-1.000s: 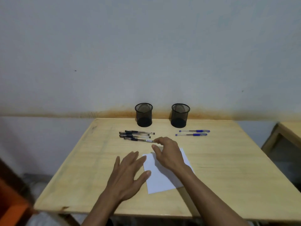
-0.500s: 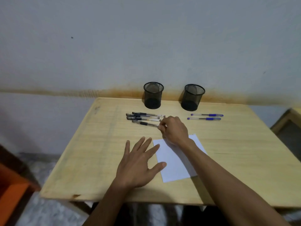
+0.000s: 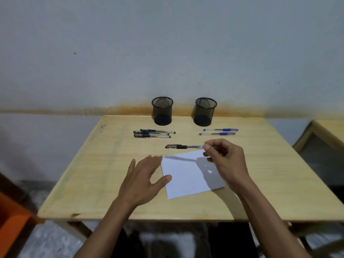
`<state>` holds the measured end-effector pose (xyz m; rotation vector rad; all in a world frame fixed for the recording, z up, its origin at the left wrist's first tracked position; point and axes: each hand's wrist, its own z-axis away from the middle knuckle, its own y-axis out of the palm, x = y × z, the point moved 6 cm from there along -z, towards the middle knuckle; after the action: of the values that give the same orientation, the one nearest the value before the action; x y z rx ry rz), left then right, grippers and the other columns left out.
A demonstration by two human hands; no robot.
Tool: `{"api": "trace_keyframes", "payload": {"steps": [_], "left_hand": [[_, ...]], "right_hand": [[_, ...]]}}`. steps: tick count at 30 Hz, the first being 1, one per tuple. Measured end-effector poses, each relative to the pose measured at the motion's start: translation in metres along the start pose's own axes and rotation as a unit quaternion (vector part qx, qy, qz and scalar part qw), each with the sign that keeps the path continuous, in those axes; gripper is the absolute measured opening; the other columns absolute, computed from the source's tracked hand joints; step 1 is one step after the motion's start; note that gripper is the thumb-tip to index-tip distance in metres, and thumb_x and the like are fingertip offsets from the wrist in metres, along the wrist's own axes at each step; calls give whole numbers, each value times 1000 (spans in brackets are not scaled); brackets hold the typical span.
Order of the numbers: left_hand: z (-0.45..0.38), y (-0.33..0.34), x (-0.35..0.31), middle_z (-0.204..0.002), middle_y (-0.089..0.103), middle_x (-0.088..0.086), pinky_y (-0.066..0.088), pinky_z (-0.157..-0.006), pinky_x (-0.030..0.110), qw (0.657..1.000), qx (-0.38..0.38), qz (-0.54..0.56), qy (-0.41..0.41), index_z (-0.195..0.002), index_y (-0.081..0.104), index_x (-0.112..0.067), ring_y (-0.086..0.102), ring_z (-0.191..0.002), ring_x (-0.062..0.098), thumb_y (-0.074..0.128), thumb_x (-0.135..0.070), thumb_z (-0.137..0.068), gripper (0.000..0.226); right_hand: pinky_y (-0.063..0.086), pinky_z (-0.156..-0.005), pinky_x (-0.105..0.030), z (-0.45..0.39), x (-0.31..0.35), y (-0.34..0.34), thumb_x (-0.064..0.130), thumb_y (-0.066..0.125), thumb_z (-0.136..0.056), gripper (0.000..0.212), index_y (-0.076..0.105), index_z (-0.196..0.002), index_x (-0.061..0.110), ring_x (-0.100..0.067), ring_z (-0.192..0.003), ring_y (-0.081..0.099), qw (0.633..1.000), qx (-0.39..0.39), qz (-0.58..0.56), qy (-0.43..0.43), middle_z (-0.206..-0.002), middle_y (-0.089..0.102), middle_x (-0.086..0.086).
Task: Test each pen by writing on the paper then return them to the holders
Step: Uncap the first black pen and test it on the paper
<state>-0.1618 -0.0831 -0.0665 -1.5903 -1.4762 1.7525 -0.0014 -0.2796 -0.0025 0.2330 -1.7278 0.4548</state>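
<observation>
Your right hand [image 3: 226, 161] pinches a black pen [image 3: 183, 146] level above the paper [image 3: 188, 177]; your left hand [image 3: 144, 180] hovers spread beside the sheet's left edge.

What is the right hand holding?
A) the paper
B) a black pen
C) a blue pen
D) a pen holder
B: the right hand pinches the end of a black pen above the paper, while both blue pens lie untouched by the holders.
</observation>
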Motion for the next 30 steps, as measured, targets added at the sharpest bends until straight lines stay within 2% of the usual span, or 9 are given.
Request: {"api": "trace_keyframes", "payload": {"steps": [3,7,11,15,18,22,24,26,30], "left_hand": [[4,-20,-19,-142,47,-18,35,-111,38,990,-124,69,12,-145,43,-32,44,-130,3,66,-53,-87,66],[0,-28,-67,-132,55,-17,34,-103,24,980,-174,32,88,-138,55,-28,46,-119,-2,64,-40,-92,49],[-11,-18,-91,-103,75,-3,40,-86,25,969,-191,-25,157,-109,75,-15,60,-95,9,57,-38,-90,34],[-20,-7,-98,-96,75,-1,40,-78,20,972,-160,-22,172,-107,76,-13,59,-88,10,55,-36,-91,35],[-26,-8,-94,-99,75,-5,47,-77,24,979,-153,28,131,-110,74,-18,64,-87,8,58,-38,-88,34],[-24,-13,-104,-87,73,-11,47,-68,19,975,-140,41,167,-94,75,-19,63,-75,3,61,-27,-89,18],[-21,-20,-95,-79,70,-21,45,-65,13,979,-136,76,135,-89,76,-18,61,-68,-5,63,-25,-89,15],[-20,-35,-70,-71,69,-25,45,-64,12,980,-148,119,61,-84,76,-21,64,-65,-4,65,-22,-86,11],[-19,-54,-7,-79,72,-13,48,-68,19,986,-151,69,-27,-86,76,-24,65,-74,-1,72,-16,-89,10]], "right_hand": [[60,-71,-26,8,-1,-18,13,76,-88,6,76,-93,14,-18,-80,76,999,11,-36,10,-84,77,-4],[61,-72,-25,11,-5,-27,13,78,-86,6,77,-93,13,-18,-77,76,995,41,-80,31,-80,77,-1],[61,-73,-26,7,-14,-27,15,77,-87,2,78,-87,13,-13,-72,72,985,36,-156,67,-75,75,3],[62,-74,-28,11,-19,-6,21,76,-88,4,79,-87,18,-9,-73,72,982,86,-144,90,-78,78,1],[61,-73,-26,10,-20,7,23,72,-92,9,78,-94,17,-10,-75,75,977,111,-153,98,-80,79,-1],[57,-71,-22,0,-16,4,23,71,-92,12,77,-92,13,-10,-71,73,981,128,-129,76,-74,77,-2],[56,-69,-21,-6,-13,-3,22,71,-92,14,75,-90,9,-10,-66,70,982,111,-139,68,-69,75,-2],[55,-66,-21,-21,-15,-20,19,70,-93,15,74,-85,7,-11,-62,66,982,53,-168,73,-66,72,-3],[55,-66,-27,-42,-15,-32,14,68,-94,13,73,-85,7,-14,-61,65,983,32,-172,63,-74,69,-13]]}}
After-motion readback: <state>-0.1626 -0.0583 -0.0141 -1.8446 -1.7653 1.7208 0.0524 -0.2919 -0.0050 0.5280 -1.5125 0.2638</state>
